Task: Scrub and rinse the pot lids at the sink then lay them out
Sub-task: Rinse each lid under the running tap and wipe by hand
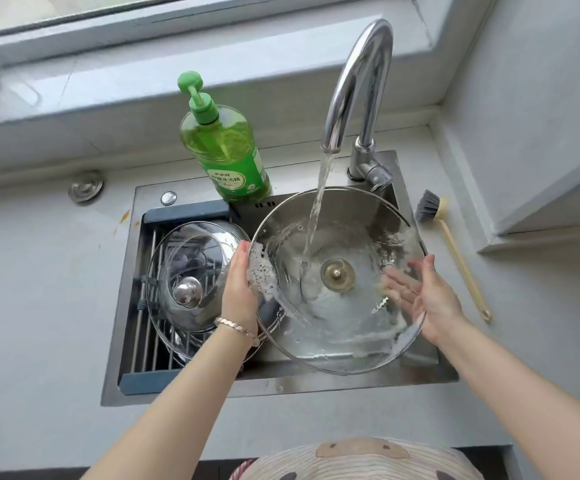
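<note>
Fingers (401, 282) of the right hand (428, 301) lie straight and spread against the large glass lid (337, 320), while the left hand (238, 285) grips its sudsy rim. It is tilted over the sink (316, 382) under running water from the faucet (361, 81), so rinsing looks about midway. A second lid (191, 258) rests on the rack (150, 341), and laying out is still to do.

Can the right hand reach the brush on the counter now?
Probably yes: the brush lies uncovered right of the sink, nothing between, though the right hand must first leave the glass lid.
</note>
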A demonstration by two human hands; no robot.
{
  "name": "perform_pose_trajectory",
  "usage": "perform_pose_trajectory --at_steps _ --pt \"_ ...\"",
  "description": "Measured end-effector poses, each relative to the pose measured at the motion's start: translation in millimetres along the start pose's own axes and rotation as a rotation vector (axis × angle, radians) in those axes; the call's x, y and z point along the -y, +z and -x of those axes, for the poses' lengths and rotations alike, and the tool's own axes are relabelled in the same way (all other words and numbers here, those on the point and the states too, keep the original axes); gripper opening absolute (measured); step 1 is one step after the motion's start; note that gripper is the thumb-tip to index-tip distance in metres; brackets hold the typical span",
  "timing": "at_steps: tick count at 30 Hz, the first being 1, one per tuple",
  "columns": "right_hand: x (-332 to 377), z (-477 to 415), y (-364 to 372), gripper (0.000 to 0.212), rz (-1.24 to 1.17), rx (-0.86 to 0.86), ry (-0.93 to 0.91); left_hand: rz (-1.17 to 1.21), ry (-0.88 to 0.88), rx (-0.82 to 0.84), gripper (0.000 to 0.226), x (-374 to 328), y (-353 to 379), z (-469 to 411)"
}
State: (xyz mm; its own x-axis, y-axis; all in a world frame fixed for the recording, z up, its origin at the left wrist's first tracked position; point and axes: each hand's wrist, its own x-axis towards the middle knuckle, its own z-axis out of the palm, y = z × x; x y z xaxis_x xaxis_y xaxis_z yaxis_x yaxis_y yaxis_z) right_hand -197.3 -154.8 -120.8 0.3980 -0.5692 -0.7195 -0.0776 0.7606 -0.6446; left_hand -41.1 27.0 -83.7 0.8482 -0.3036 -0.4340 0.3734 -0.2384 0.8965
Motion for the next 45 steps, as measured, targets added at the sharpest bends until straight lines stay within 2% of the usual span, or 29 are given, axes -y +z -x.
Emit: perform_pose_trajectory --at_steps 3,4,5,6,8,9,12,14,17,19,21,23,24,26,29,30,32,34,36,39,42,45 --pt "20.1 2.9 7.4 0.032 0.139 0.01 -0.149 0.202 -0.25 0.029 0.022 -3.4 4.4 -4.1" --pt "28.5 4.1 9.8 0.029 0.178 0.015 -0.188 0.193 -0.29 0.074 0.018 -1.5 6.9 -4.5" --pt "36.2 5.0 12.0 0.027 0.205 0.021 -0.209 0.08 -0.285 0.097 0.015 2.2 9.9 -4.9" --pt "42.6 5.3 13.5 0.026 0.225 0.024 -0.213 -0.051 -0.237 0.121 0.024 5.6 13.7 -3.9" --pt "50.6 6.9 14.0 0.028 0.214 0.015 -0.191 -0.446 -0.045 0.132 0.057 15.2 18.5 -3.4" --pt "52.7 7.8 13.7 0.029 0.194 0.01 -0.178 -0.689 0.068 0.115 0.067 18.8 20.0 -5.4" --pt "53.8 9.9 13.6 0.028 0.14 -0.014 -0.156 -1.241 0.28 0.075 0.072 19.1 29.8 -4.7" --pt "50.2 10.6 15.3 0.029 0.102 -0.035 -0.143 -1.448 0.353 0.216 0.073 22.0 41.6 6.4" --pt "38.8 10.6 17.4 0.03 0.106 -0.029 -0.131 -1.475 0.474 0.539 0.072 33.3 61.4 28.5" --pt "32.2 11.9 16.7 0.029 0.109 -0.01 -0.127 -1.504 0.534 0.62 0.072 34.7 65.2 22.8" --pt "29.4 13.7 13.4 0.028 0.097 -0.016 -0.12 -1.578 0.526 0.514 0.07 31.7 59.6 3.2" --pt "28.2 15.9 8.8 0.029 0.091 -0.046 -0.101 -1.637 0.407 0.345 0.071 27.0 50.1 -16.6" --pt "27.1 16.2 6.6 0.03 0.088 -0.063 -0.092 -1.652 0.357 0.318 0.072 26.0 47.9 -21.1" --pt "22.9 15.2 3.6 0.03 0.085 -0.088 -0.076 -1.643 0.383 0.41 0.072 27.9 52.5 -13.7" --pt "16.9 13.1 2.2 0.03 0.078 -0.08 -0.062 -1.628 0.589 0.697 0.068 37.5 68.7 9.5" --pt "14.7 12.1 0.9 0.03 0.077 -0.069 -0.06 -1.631 0.629 0.726 0.069 38.9 70.9 8.1" --pt "10.1 10.2 -3.0 0.031 0.071 -0.056 -0.055 -1.667 0.624 0.639 0.075 32.9 70.7 -8.7" --pt "4.8 9.6 -7.5 0.031 0.057 -0.061 -0.029 -1.744 0.524 0.529 0.085 19.7 67.8 -25.7" --pt "-1.0 9.3 -12.7 0.032 0.022 -0.057 0.031 -1.851 0.452 0.529 0.094 6.5 68.8 -33.8" --pt "-10.9 10.2 -20.6 0.035 -0.062 -0.035 0.178 -1.95 0.444 0.6 0.082 -14.8 70.6 -27.5" --pt "-24.2 10.3 -21.2 0.039 -0.12 -0.015 0.313 -1.975 0.412 0.566 0.067 -43.7 64.4 -23.4" --pt "-38.1 9.0 -9.9 0.035 -0.162 0.018 0.366 -1.846 0.361 0.527 0.059 -72.1 52.8 -22.6"
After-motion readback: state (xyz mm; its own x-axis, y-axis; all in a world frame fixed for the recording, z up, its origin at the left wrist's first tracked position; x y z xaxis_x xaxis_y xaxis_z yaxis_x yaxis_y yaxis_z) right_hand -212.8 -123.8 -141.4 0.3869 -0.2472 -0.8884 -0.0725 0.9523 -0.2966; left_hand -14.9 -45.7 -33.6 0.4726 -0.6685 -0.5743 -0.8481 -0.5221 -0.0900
